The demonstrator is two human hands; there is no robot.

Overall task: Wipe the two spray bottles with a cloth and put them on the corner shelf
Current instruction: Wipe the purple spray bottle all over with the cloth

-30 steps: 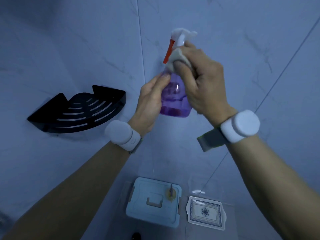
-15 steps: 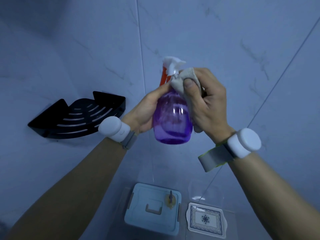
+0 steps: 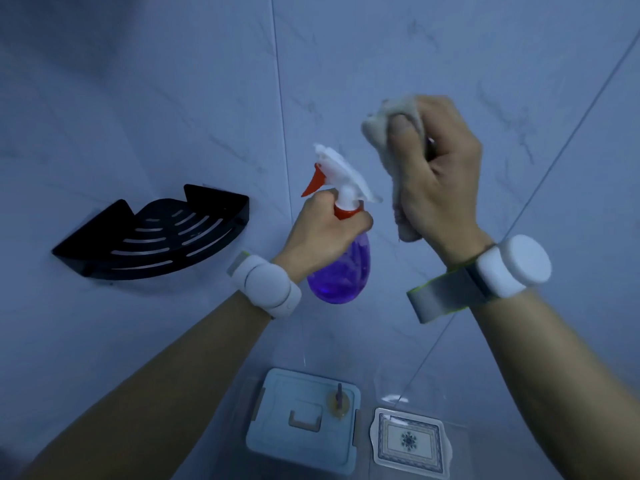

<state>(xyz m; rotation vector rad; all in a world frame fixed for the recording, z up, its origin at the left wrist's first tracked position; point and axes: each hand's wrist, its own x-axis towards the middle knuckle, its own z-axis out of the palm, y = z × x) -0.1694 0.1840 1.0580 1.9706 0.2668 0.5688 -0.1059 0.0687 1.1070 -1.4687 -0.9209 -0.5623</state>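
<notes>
1. While the left hand [image 3: 323, 233] is closed around the neck of the purple spray bottle [image 3: 341, 271], the bottle hangs at centre frame, tilted, its white and orange trigger head pointing to the upper left.
2. The right hand [image 3: 438, 174], in the upper right of centre, is clenched on a bunched pale cloth [image 3: 379, 128]. The cloth is apart from the bottle, up and to its right.
3. The black corner shelf [image 3: 152, 237] is fixed to the tiled wall at the left of the frame, well apart from the bottle. Nothing is seen on it.
4. Both wrists carry white wrist devices [image 3: 265, 287].
5. At the bottom centre lies a light blue lidded box [image 3: 301, 419]. A small object stands on its lid; I cannot tell what it is.
6. Just right of the box sits a patterned rectangular dish [image 3: 410, 441].
</notes>
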